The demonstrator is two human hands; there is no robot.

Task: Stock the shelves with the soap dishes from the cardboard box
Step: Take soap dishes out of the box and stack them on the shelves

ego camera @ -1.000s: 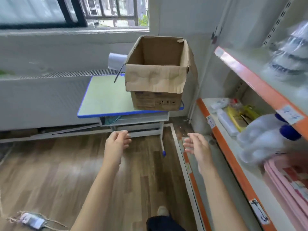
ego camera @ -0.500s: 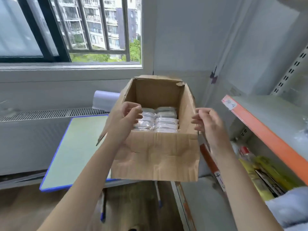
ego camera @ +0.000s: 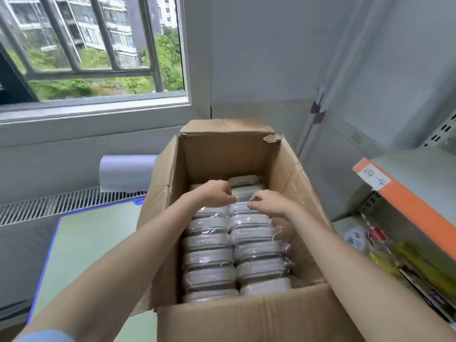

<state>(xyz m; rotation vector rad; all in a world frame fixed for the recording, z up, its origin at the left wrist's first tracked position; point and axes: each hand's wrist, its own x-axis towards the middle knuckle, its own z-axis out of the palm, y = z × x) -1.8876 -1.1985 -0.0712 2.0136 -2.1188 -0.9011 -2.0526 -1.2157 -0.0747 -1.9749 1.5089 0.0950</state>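
Both hands are down inside the cardboard box (ego camera: 246, 322) now, having come in from its side walls half a second ago: the left hand (ego camera: 217, 193) and right hand (ego camera: 267, 203) sit close together, fingers curled at the wrapped soap dishes (ego camera: 209, 243) near the box's far end, though whether either has one pinched I cannot tell. The dishes fill the box in two rows, none lifted yet. The box stands on the counter (ego camera: 93, 243), with the orange-edged shelf (ego camera: 407, 201) to its right, so picking looks about to start.
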